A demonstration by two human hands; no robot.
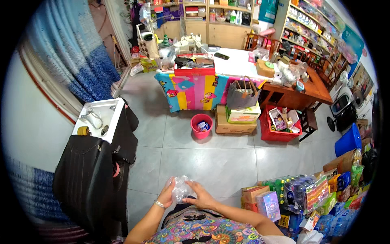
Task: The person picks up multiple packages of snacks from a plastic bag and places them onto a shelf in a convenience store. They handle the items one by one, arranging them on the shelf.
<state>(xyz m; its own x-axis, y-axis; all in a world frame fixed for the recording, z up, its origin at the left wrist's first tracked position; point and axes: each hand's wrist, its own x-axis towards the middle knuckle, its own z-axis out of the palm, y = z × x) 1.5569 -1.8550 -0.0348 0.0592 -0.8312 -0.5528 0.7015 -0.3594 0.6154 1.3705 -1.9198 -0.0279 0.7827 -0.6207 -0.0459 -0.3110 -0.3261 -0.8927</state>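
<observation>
Between my two hands is a crumpled bundle of clear plastic [182, 190], held in front of my waist. My left hand [167, 192], with a silver-coloured band at the wrist, grips the bundle's left side. On the other side, the thumb and fingers of my right hand [200, 196] press against it. Whether anything is wrapped inside the plastic I cannot tell. Beneath my hands is the grey tiled floor [207, 164]. Farther ahead stands a pink bucket [198, 134] with a blue and white packet [203, 126] in it.
A black shampoo chair [82, 170] with a white basin [112, 122] stands at left. Ahead, cardboard boxes [233, 127] and a filled red crate [275, 136] sit before a cluttered table [237, 62]. Packaged bottles [300, 192] and cartons crowd the right side.
</observation>
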